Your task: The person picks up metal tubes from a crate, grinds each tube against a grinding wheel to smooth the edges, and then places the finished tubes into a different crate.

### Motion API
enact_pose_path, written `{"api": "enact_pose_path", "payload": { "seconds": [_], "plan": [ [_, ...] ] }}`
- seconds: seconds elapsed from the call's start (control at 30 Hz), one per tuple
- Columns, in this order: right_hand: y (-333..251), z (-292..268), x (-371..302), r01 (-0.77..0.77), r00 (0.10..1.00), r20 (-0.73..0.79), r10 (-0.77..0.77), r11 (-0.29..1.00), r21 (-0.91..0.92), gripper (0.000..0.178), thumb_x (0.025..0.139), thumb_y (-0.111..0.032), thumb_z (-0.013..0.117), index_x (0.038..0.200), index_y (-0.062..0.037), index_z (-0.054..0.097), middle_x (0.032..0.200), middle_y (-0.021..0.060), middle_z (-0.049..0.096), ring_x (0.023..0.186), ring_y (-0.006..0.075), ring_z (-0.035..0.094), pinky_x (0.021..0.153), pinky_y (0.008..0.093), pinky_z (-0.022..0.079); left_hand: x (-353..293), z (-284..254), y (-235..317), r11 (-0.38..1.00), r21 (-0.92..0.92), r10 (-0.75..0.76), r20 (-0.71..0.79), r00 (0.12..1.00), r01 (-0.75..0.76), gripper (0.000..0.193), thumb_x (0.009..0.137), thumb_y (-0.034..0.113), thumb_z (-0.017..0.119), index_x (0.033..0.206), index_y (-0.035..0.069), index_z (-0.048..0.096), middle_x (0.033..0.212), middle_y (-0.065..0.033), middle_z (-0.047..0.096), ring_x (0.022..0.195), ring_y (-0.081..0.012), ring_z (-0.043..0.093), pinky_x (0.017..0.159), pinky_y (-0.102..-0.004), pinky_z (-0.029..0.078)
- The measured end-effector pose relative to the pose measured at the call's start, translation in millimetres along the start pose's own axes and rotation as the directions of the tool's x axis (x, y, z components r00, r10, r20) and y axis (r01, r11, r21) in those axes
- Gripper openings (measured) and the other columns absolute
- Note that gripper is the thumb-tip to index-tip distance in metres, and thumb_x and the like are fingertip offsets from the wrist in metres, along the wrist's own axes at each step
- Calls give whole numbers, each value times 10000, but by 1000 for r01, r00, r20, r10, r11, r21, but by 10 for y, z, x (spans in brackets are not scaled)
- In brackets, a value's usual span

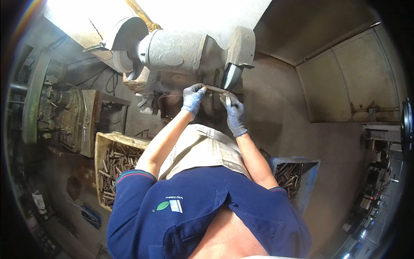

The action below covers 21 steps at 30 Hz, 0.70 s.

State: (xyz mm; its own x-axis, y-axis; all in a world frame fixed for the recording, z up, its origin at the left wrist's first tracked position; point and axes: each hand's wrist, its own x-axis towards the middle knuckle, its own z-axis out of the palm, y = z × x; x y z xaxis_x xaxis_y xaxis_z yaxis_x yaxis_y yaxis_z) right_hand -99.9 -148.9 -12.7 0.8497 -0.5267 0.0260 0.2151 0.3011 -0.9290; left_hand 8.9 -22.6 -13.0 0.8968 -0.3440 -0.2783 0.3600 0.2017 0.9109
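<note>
Both my hands wear blue-grey work gloves and are closed on one short metal rod, one hand at each end. My left hand pinches its left end. At the other end, the fingers of my right hand are wrapped round it, just below the right wheel of a grey bench grinder. The rod's right end is close to the wheel; whether they touch I cannot tell. A guard covers the upper part of that wheel.
A yellowish bin of short metal rods stands to my left, and a blue bin of similar pieces to my right. The grinder's left wheel sits under its guard. A green-grey machine stands far left; a metal cabinet lies far right.
</note>
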Motion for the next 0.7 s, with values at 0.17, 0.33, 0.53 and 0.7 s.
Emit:
{"api": "enact_pose_path", "payload": {
  "seconds": [0.17, 0.33, 0.53, 0.7],
  "plan": [
    [-575, 153, -396, 310, 945, 210, -252, 896, -319, 320, 792, 13, 606, 1112, 16, 594, 1115, 140, 580, 1093, 233, 545, 918, 300, 452, -463, -149, 314, 997, -35, 76, 165, 983, -71, 125, 839, 29, 604, 944, -34, 632, 820, -71, 659, 723, -110, 609, 672, -230, 494],
    [-1007, 163, -556, 619, 784, 447, -430, 591, -517, 370, 813, -216, 645, 1092, 24, 604, 1132, 173, 564, 1113, 293, 518, 950, 367, 402, -855, -127, 725, 998, -57, 31, 275, 961, -16, 152, 832, 21, 617, 970, -40, 637, 842, -67, 661, 750, -92, 603, 694, -216, 491],
    [-1099, 105, -626, 616, 786, 424, -449, 620, -486, 432, 769, -296, 689, 1057, 20, 629, 1128, 176, 568, 1115, 294, 517, 963, 383, 394, -1013, -70, 995, 997, -79, 12, 373, 928, 19, 147, 861, 82, 595, 927, -45, 631, 807, -67, 653, 720, -92, 602, 668, -214, 493],
    [-1254, 196, -641, 634, 768, 485, -418, 606, -481, 434, 767, -315, 692, 1062, -3, 634, 1110, 174, 582, 1101, 301, 529, 957, 386, 400, -1003, 70, 1113, 998, 26, -62, 255, 965, 57, 175, 856, 152, 619, 781, -6, 614, 643, -40, 607, 541, -71, 544, 498, -211, 428]
  ]
}}
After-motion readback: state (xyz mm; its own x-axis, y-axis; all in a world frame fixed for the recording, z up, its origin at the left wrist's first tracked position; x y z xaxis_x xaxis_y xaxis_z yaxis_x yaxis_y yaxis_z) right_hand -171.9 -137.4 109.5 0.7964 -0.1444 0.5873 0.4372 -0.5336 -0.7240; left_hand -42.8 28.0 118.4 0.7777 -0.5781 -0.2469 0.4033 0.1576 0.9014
